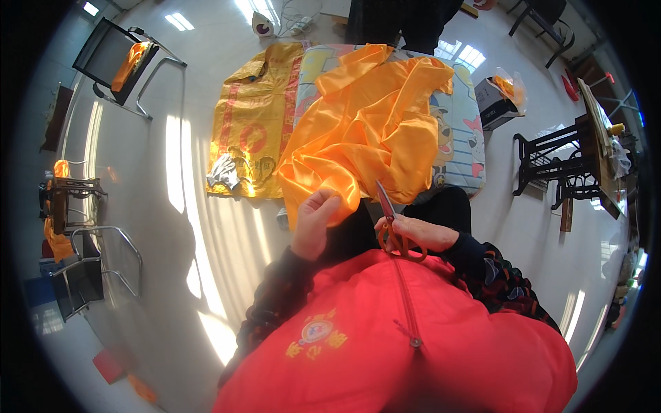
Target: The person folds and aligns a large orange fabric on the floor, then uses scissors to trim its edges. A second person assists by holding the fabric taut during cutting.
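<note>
A large piece of shiny orange satin fabric [385, 117] lies in loose folds over a cartoon-print pad and hangs down toward my lap. My left hand [318, 219] pinches the near left edge of this cloth, thumb and fingers together. In my right hand [421, 233] is a pair of scissors [387, 206] with reddish-brown handles. Its blades point up and away from me, close to the near edge of the fabric, and look nearly closed. My fingers wrap round the handles, partly hiding them.
A yellow woven sack [255, 117] with a crumpled pale cloth [223, 172] lies left of the cartoon-print pad [475, 162]. An iron [261, 25] stands on the floor beyond. A box [492, 103] stands to the right, near a sewing table [585, 148]. Another person's dark-clothed legs [396, 24] are at the far side.
</note>
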The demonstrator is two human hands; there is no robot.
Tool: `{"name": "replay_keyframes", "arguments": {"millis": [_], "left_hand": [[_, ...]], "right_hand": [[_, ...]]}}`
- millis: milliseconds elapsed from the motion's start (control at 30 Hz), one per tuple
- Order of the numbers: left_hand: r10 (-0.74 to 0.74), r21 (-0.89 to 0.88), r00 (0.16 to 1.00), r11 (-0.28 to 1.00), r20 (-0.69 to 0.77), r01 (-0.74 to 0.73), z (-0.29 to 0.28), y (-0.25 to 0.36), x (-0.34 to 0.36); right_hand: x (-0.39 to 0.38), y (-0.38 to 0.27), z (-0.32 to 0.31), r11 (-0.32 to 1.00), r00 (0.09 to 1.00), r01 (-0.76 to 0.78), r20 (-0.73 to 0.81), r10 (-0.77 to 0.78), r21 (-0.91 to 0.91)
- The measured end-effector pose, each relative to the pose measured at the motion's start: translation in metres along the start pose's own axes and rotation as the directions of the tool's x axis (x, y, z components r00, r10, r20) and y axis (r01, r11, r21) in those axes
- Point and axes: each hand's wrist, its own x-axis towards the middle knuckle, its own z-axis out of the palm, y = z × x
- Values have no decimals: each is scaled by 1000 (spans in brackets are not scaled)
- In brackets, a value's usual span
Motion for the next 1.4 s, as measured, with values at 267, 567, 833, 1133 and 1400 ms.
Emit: {"name": "replay_keyframes", "arguments": {"millis": [267,567,833,1133,1400], "left_hand": [[-27,15,1000,1000,-5,27,-2,0,0],[-19,71,999,997,-34,22,4,6,-3],[-44,92,999,995,-15,45,4,8,-4],[-50,149,998,988,33,44,3,8,-3],[-74,169,997,983,38,66,2,8,-3]], "right_hand": [[8,8,14,983,957,183,-227,-180,-7],[3,3,13,969,960,239,-161,-228,55],[-7,-5,6,911,962,198,-105,-250,-362],[-11,-19,11,788,943,147,-154,-293,-598],[-9,-20,11,778,920,212,-147,-363,-591]]}}
